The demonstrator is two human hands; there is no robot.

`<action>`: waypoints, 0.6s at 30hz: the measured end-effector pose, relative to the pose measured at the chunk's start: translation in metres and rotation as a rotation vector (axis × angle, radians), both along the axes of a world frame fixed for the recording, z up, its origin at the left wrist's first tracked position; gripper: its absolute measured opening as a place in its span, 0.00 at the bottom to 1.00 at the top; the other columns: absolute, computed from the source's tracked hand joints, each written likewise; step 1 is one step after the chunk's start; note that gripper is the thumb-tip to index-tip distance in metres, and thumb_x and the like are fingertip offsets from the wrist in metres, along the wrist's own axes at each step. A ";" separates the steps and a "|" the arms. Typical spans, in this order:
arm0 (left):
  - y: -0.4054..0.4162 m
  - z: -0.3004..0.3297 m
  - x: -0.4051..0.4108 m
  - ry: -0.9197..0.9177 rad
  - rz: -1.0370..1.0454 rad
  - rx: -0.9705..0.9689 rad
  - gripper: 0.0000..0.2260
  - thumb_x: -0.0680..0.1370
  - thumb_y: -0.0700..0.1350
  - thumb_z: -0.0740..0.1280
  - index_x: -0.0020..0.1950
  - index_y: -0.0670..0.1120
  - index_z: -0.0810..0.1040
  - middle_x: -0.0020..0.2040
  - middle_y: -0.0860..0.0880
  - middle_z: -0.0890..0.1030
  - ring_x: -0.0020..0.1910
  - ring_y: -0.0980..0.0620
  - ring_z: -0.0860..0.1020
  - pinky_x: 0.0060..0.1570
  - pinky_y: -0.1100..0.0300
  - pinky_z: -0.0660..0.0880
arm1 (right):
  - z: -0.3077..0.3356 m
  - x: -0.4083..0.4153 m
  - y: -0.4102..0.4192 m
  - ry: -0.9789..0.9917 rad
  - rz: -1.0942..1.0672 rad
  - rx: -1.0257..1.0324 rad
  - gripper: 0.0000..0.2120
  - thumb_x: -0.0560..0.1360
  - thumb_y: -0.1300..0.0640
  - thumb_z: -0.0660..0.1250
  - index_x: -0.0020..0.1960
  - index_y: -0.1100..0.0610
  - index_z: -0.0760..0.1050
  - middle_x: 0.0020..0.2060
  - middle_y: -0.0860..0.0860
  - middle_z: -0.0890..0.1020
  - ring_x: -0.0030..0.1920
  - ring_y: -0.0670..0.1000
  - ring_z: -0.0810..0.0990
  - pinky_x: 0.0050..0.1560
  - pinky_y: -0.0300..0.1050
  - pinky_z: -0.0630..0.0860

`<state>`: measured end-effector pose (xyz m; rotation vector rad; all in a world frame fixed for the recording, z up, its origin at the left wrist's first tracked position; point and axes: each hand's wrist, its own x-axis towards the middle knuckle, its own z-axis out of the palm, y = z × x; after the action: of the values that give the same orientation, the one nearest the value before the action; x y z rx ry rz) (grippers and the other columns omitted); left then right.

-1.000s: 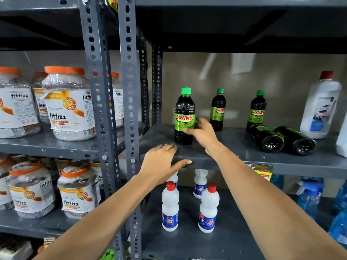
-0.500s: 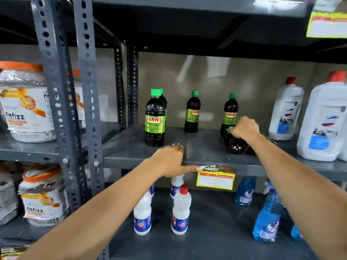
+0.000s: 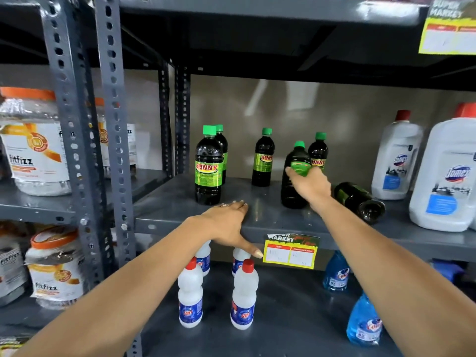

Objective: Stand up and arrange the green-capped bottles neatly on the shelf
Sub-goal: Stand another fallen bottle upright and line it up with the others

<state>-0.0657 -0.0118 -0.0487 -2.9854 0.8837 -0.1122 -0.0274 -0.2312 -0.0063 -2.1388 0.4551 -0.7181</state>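
Note:
Dark green-capped Sunny bottles stand on the grey shelf [image 3: 260, 215]. A front bottle [image 3: 208, 168] stands at the left with another close behind it [image 3: 223, 148]. One [image 3: 264, 158] stands mid-back and one [image 3: 319, 153] further right. My right hand [image 3: 309, 185] grips a fifth bottle [image 3: 295, 163], held nearly upright and tilted slightly, its base on or just above the shelf. To its right a bottle [image 3: 360, 200] lies on its side, base toward me. My left hand [image 3: 229, 225] rests flat on the shelf's front edge, thumb hanging over the lip.
Large white red-capped jugs [image 3: 443, 176] stand at the shelf's right. A yellow price tag [image 3: 289, 255] hangs on the shelf lip. Below are small white bottles [image 3: 243, 292] and blue spray bottles [image 3: 363, 320]. Orange-lidded jars [image 3: 33, 150] fill the left rack beyond grey uprights [image 3: 110, 124].
My right hand left the front-left bottle, reached right to the lying bottles and raised one to nearly upright. The camera has shifted right. My left hand stayed on the shelf edge.

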 end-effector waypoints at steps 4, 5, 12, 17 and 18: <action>-0.002 -0.004 -0.007 -0.086 0.014 -0.029 0.57 0.62 0.77 0.65 0.78 0.41 0.52 0.79 0.44 0.55 0.77 0.46 0.55 0.73 0.50 0.57 | -0.018 0.001 0.028 -0.267 0.189 0.101 0.33 0.73 0.44 0.71 0.69 0.58 0.61 0.59 0.58 0.80 0.60 0.63 0.79 0.60 0.55 0.74; -0.002 -0.005 -0.008 -0.099 0.020 -0.032 0.57 0.62 0.77 0.65 0.78 0.41 0.53 0.79 0.44 0.56 0.76 0.45 0.56 0.72 0.49 0.58 | -0.022 0.002 0.031 -0.312 0.232 0.092 0.33 0.73 0.46 0.72 0.69 0.58 0.60 0.60 0.57 0.80 0.60 0.62 0.79 0.61 0.55 0.74; -0.002 -0.006 -0.008 -0.113 0.041 -0.035 0.57 0.62 0.77 0.64 0.77 0.40 0.54 0.78 0.43 0.57 0.76 0.45 0.58 0.71 0.49 0.60 | -0.029 0.011 0.028 -0.245 0.446 0.157 0.30 0.72 0.57 0.74 0.68 0.57 0.62 0.57 0.51 0.79 0.60 0.52 0.78 0.61 0.47 0.73; -0.002 -0.006 -0.009 -0.119 0.044 -0.039 0.57 0.61 0.78 0.64 0.77 0.40 0.56 0.78 0.43 0.59 0.75 0.44 0.60 0.69 0.49 0.61 | -0.031 0.014 0.026 -0.235 0.401 0.115 0.34 0.69 0.54 0.77 0.68 0.57 0.62 0.58 0.49 0.77 0.58 0.51 0.78 0.61 0.49 0.74; -0.002 -0.006 -0.009 -0.117 0.045 -0.040 0.58 0.61 0.78 0.64 0.77 0.40 0.56 0.78 0.43 0.59 0.75 0.44 0.61 0.69 0.49 0.61 | -0.030 0.013 0.026 -0.243 0.396 0.098 0.37 0.68 0.54 0.78 0.70 0.57 0.61 0.58 0.49 0.76 0.57 0.51 0.77 0.60 0.48 0.74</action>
<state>-0.0751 -0.0141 -0.0545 -2.9960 0.8110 -0.3033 -0.0143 -0.2052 -0.0364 -1.9364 -0.0630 -0.6967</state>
